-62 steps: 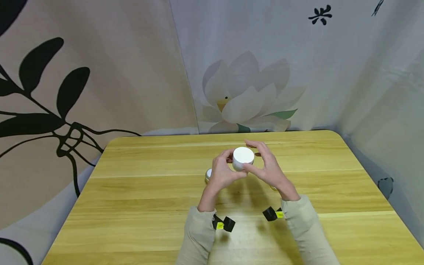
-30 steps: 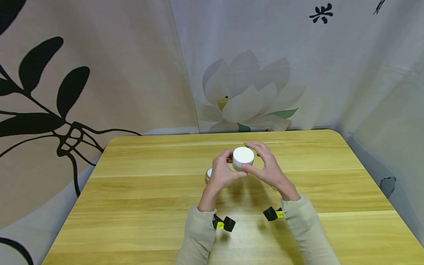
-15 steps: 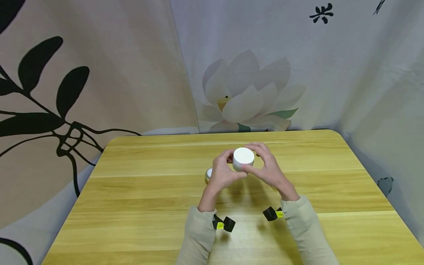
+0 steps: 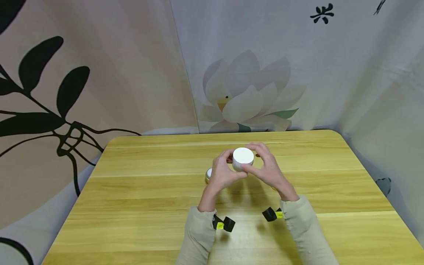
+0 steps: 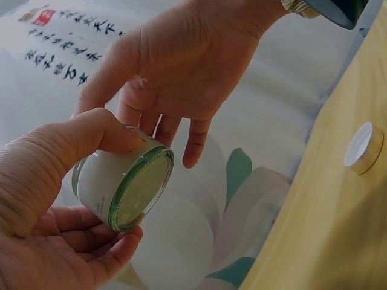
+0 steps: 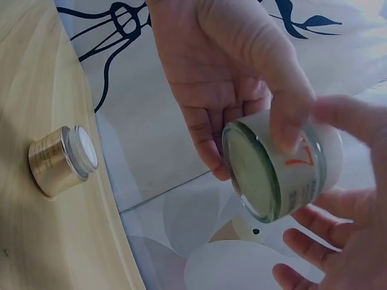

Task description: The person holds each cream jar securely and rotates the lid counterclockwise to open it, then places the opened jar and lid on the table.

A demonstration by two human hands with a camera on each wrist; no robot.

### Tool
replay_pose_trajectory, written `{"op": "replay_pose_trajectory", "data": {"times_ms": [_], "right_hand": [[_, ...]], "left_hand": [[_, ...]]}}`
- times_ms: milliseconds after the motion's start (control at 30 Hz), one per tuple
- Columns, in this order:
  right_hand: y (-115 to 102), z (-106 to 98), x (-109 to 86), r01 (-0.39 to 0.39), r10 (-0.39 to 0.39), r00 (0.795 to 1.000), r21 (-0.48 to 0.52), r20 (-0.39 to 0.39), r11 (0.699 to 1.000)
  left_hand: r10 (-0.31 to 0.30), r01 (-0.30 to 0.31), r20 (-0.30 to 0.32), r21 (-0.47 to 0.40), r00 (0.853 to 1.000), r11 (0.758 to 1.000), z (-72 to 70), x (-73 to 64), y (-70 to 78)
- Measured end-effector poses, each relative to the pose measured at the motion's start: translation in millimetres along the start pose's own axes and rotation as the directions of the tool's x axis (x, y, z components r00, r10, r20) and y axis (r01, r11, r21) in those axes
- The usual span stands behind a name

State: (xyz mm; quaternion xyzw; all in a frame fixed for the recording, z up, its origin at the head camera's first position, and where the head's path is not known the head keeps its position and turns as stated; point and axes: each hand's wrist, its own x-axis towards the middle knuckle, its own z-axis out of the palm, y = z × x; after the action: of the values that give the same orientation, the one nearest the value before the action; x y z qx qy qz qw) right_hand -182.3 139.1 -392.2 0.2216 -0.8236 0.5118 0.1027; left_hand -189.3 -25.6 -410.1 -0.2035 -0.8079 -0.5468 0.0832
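Note:
A squat glass jar (image 5: pixel 103 181) with a greenish base and a printed label is held above the table, its white lid (image 4: pixel 243 156) on top. My left hand (image 4: pixel 222 170) grips the jar body from the left, thumb over the label in both wrist views. My right hand (image 4: pixel 267 168) holds the lid by its edge, thumb at the near side and fingers at the far side. Behind my left hand stands a gold jar (image 6: pixel 54 163) with a white disc in its mouth. A small gold cap (image 5: pixel 370 156), white inside, lies on the table below my right hand.
The wooden table (image 4: pixel 149 206) reaches back to a curtain (image 4: pixel 139 73) printed with leaves and a flower. Both sleeves carry black wrist cameras, the left one (image 4: pixel 228 224) and the right one (image 4: pixel 269 214), over the table.
My right fingers have shifted slightly round the lid, the forefinger coming down from a raised position and the thumb edging left. My left hand and the jar stay nearly in place.

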Motion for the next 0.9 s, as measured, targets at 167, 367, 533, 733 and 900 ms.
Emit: {"op": "replay_pose_trajectory", "data": {"times_ms": [167, 367, 533, 733, 900], "right_hand": [[-25.8, -4.0, -1.2, 0.015, -0.015, 0.999, -0.006, 0.039, 1.000], [-16.4, -0.1, -0.2, -0.001, 0.001, 1.000, 0.005, 0.001, 1.000], [11.9, 5.0, 0.1, 0.033, -0.032, 0.999, 0.030, -0.028, 0.999], [18.6, 7.4, -0.4, 0.087, -0.078, 0.994, 0.130, -0.073, 0.988], [17.7, 7.8, -0.4, 0.147, -0.122, 0.983, 0.193, -0.136, 0.970]], "left_hand": [[0.012, -0.012, -0.001, -0.002, 1.000, 1.000, -0.2, 0.0, -0.3], [0.003, -0.003, 0.010, -0.026, 1.000, 1.000, -0.2, 0.4, 0.1], [0.004, -0.004, 0.003, 0.003, 1.000, 1.000, -0.2, 0.5, 0.1], [-0.002, 0.002, -0.001, 0.012, 1.000, 1.000, -1.1, 0.1, 1.3], [0.010, -0.010, -0.006, 0.009, 1.000, 1.000, -1.0, -0.4, 0.4]]}}
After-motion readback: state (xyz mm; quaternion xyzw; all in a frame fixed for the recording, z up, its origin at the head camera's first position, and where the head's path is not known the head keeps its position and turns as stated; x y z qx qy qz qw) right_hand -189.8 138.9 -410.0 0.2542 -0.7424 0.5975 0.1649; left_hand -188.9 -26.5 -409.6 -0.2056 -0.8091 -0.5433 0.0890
